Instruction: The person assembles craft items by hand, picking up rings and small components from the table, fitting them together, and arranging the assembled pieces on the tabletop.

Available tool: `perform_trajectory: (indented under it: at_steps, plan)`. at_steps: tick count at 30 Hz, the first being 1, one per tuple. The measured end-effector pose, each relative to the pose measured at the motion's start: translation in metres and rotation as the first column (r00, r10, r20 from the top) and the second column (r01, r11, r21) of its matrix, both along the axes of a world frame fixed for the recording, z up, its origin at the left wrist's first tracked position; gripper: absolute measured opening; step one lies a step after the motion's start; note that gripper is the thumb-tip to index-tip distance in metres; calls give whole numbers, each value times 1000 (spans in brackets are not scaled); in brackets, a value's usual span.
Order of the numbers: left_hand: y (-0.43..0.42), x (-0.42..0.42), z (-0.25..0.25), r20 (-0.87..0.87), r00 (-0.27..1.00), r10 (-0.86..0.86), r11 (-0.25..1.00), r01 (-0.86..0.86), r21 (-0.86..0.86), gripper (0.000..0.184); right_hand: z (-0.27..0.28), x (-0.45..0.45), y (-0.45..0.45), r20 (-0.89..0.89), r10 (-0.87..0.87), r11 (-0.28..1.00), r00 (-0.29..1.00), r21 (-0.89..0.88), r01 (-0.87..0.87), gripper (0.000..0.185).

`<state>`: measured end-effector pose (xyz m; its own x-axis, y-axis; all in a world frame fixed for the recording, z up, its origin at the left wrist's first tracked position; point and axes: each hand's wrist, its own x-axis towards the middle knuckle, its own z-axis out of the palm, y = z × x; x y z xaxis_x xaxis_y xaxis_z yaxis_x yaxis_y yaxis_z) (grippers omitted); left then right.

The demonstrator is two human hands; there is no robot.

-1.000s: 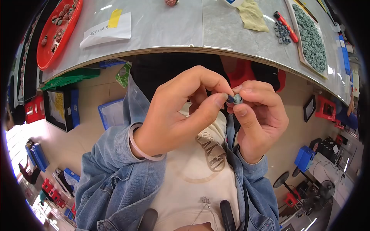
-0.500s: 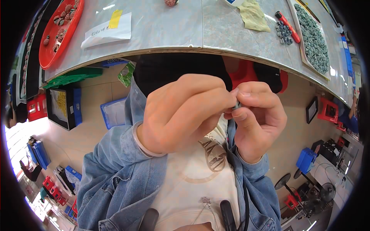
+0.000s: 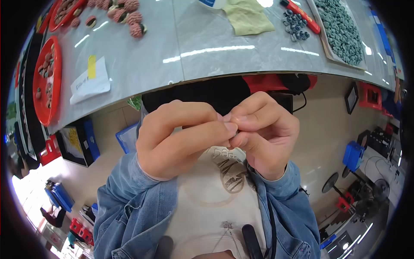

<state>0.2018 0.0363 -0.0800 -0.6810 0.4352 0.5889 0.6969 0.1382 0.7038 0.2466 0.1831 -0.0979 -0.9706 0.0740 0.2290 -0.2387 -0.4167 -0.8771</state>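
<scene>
My left hand (image 3: pixel 181 140) and my right hand (image 3: pixel 267 134) meet at their fingertips in front of my chest, below the table edge. Both are closed in a pinch. A dark sliver of a small piece (image 3: pixel 237 133) shows between the fingertips; the rest is covered by the fingers. Nearest on the table are a pile of small dark blue beads (image 3: pixel 295 26), a red and black pen-like tool (image 3: pixel 304 18) beside them, and a white tray (image 3: pixel 326 51) of grey-green pieces.
A yellowish cloth (image 3: pixel 249 18) lies on the grey table (image 3: pixel 142 60). Pink knobbly pieces (image 3: pixel 129 15), a paper note (image 3: pixel 91 84) with yellow tape and a red plate (image 3: pixel 55 86) are at the left. Black frames, blue boxes and red stools stand on the floor.
The view has turned and shifted, bringing more pink pieces into sight. The grey-green piece, visible between my fingers one second ago, is now almost wholly covered. My hands remain together.
</scene>
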Motion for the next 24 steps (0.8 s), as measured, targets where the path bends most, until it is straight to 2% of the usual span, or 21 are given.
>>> perform_trajectory:
  at_steps: [3, 4, 7, 12, 16, 18, 20, 21, 23, 24]
  plan:
    - [6, -12, 2, 65, 992, -112, 994, 112, 2, 26, -1, -5, 7, 78, 56, 985, 995, -169, -42, 21]
    - [6, -17, 2, 71, 990, -120, 993, 120, 5, 26, 0, -7, 8, 83, 47, 985, 995, -167, -33, 21]
    - [7, -29, 2, 124, 937, -328, 945, 323, 57, 28, 4, -13, 14, 142, 144, 934, 979, -346, -88, 22]
    - [18, -40, 1, 27, 952, -305, 951, 303, 68, 26, 4, -24, 26, 87, 157, 948, 984, -291, -126, 26]
    - [25, -45, 8, -26, 971, -236, 967, 238, 97, 24, 15, -28, 41, 68, 131, 982, 989, -147, -120, 28]
    - [22, -49, 10, -50, 981, -187, 975, 191, 116, 24, 19, -27, 52, -30, -77, 997, 997, 17, 78, 28]
    - [17, -54, 14, -59, 985, -164, 977, 171, 130, 23, 29, -30, 68, 49, -279, 957, 959, 94, 274, 24]
    - [14, -58, 18, -55, 985, -163, 982, 167, 84, 20, 32, -32, 76, 47, -281, 956, 959, 99, 275, 24]
    - [9, -65, 23, -47, 987, -155, 988, 155, -7, 14, 37, -39, 91, 98, -518, 826, 850, 318, 466, 22]
    - [8, -65, 23, -46, 987, -152, 988, 152, -4, 14, 36, -42, 96, 97, -515, 826, 852, 321, 463, 22]
